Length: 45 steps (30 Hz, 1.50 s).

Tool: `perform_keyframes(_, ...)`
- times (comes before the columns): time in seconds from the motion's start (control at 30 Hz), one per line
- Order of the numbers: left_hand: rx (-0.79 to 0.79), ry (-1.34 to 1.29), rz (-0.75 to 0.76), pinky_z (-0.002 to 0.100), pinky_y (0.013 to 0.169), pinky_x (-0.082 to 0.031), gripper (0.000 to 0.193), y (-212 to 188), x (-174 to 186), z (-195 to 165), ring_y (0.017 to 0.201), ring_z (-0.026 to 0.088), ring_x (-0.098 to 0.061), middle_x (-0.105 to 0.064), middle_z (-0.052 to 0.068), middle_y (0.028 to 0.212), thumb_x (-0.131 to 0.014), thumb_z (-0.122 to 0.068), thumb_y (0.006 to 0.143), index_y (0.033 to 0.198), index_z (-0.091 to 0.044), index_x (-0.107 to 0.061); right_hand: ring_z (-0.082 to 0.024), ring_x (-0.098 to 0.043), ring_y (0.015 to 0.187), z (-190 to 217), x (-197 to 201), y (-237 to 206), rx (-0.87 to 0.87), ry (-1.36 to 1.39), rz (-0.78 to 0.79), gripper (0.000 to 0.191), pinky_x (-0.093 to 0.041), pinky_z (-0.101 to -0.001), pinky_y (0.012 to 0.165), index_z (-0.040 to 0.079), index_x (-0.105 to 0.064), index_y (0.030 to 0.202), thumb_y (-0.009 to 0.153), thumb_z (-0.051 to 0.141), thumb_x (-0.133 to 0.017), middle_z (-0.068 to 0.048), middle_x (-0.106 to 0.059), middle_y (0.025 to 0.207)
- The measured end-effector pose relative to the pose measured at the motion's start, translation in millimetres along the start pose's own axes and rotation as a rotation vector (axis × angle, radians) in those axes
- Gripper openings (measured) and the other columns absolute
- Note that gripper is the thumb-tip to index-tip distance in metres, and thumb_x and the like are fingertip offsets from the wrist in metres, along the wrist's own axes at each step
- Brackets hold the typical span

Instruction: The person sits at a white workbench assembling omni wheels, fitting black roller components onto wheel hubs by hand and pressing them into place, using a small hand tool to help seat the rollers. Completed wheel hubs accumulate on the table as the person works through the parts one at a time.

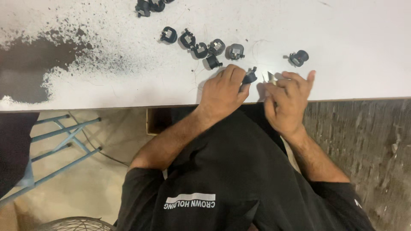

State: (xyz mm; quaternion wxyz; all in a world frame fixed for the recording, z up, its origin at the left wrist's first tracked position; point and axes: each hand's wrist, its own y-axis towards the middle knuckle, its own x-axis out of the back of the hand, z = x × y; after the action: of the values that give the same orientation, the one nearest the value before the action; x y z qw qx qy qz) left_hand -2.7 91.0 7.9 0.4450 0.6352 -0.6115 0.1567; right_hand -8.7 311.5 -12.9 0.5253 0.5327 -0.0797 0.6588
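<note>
A white table (351,38), its surface worn dark in a patch well to the left of the fingers, carried the work. The left hand (222,92) had its fingers closed around a small black part (249,77) at the table's near edge. Just beside it, the right hand (287,100) pinched a thin pale sliver (271,77) between curled fingers. A cluster of similar black parts (201,46) lay just beyond the left fingers; a lone part (299,57) sat beyond the right.

white table (359,25) with worn dark patch (25,64) | blue metal frame (64,141) on floor | woven basket (75,223) at bottom edge
</note>
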Motion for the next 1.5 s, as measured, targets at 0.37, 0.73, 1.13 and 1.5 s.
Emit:
perform_keyframes(0.37, -0.148, 0.140, -0.002, 0.034, 0.068, -0.055, 0.033, -37.0, 32.6, -7.6, 0.082, 0.020, -0.066, -0.058, 0.004, 0.102, -0.076, -0.009, 0.087, 0.116, -0.010, -0.061, -0.036, -0.051, 0.128, 30.0, -10.2, 29.3, 0.045, 0.046, 0.114, 0.039, -0.010, -0.0684, 0.125, 0.004, -0.073, 0.115, 0.084, 0.021, -0.089, -0.011, -0.057, 0.114)
perform_keyframes(0.73, -0.255, 0.265, -0.094, 0.038, 0.084, -0.053, 0.027, -39.6, 31.8, 11.4, 0.108, 0.023, -0.061, -0.059, 0.007, 0.131, -0.077, -0.018, 0.093, 0.117, -0.009, -0.068, -0.033, -0.054, 0.118, 28.4, -23.9, 14.7, -0.002, 0.051, 0.043, 0.031, -0.013, -0.0673, 0.125, 0.007, -0.074, 0.104, 0.083, 0.021, -0.092, -0.010, -0.057, 0.109)
perform_keyframes(1.13, -0.086, 0.042, -0.167, 0.045, 0.100, -0.046, 0.023, -53.0, 19.3, 12.0, 0.126, 0.027, -0.057, -0.057, 0.006, 0.137, -0.082, -0.010, 0.089, 0.109, -0.011, -0.069, -0.034, -0.065, 0.118, 35.5, -37.0, -2.9, 0.115, 0.265, -0.004, 0.032, -0.016, -0.0661, 0.127, 0.005, -0.061, 0.108, 0.083, -0.003, -0.079, -0.010, -0.067, 0.103)
perform_keyframes(1.5, -0.235, 0.152, -0.136, 0.044, 0.100, -0.052, 0.019, -52.3, 21.5, 16.1, 0.127, 0.027, -0.057, -0.059, 0.008, 0.135, -0.079, -0.012, 0.091, 0.107, -0.009, -0.070, -0.031, -0.067, 0.113, 37.3, -40.6, 3.8, 0.108, 0.295, -0.030, 0.031, -0.018, -0.0638, 0.129, 0.007, -0.060, 0.105, 0.083, -0.003, -0.080, -0.008, -0.067, 0.100)
